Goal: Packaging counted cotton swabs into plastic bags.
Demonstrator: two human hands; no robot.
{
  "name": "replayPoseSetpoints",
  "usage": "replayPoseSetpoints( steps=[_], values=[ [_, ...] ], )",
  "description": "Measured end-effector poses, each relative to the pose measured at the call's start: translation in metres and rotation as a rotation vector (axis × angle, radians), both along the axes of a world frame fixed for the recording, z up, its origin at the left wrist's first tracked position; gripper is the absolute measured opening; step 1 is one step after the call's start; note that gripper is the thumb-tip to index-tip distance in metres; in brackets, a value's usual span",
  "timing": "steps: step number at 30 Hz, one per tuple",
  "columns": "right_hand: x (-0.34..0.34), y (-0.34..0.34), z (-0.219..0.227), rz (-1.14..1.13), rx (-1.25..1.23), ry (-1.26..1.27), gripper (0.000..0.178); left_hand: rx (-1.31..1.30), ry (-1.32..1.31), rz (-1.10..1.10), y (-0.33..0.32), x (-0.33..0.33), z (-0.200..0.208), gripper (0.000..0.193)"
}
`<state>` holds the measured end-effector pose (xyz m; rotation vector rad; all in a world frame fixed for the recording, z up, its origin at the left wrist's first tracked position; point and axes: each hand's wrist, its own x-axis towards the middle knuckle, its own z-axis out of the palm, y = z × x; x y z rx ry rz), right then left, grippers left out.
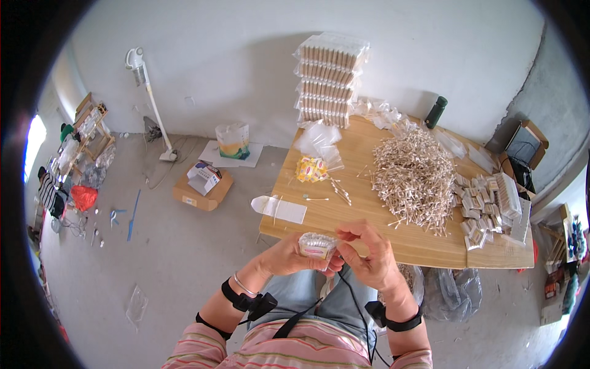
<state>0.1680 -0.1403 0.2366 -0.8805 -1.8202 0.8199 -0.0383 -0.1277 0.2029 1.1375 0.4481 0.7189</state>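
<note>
My left hand [287, 255] is closed round a small clear packet of cotton swabs [316, 248], held up in front of the table's near edge. White swab heads show at its top, and a yellow and pink label shows on its side. Close to the packet's right side is my right hand [373, 257], its fingers bent in toward the thumb; whatever lies between them is too small to make out. On the table lie a pile of yellow label cards [311, 169], several loose swabs [341, 192] and a white card strip [281, 209].
The wooden table [344, 215] bears a large heap of loose swabs [413, 178], filled small packs [485, 209], clear bags [319, 140], a tall stack of packed swabs [332, 80] and a dark green bottle [436, 112]. A cardboard box [206, 195] stands on the floor.
</note>
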Motion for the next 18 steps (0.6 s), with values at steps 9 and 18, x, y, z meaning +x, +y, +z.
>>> replayPoseSetpoints(
  steps=[9,18],
  values=[
    [0.008,0.008,0.010,0.057,0.258,-0.222,0.027,0.028,0.057,0.000,0.000,0.001,-0.005,0.034],
    [0.006,0.010,0.008,0.129,0.244,-0.271,0.027,0.003,0.052,-0.027,0.002,-0.002,-0.007,0.034]
  ],
)
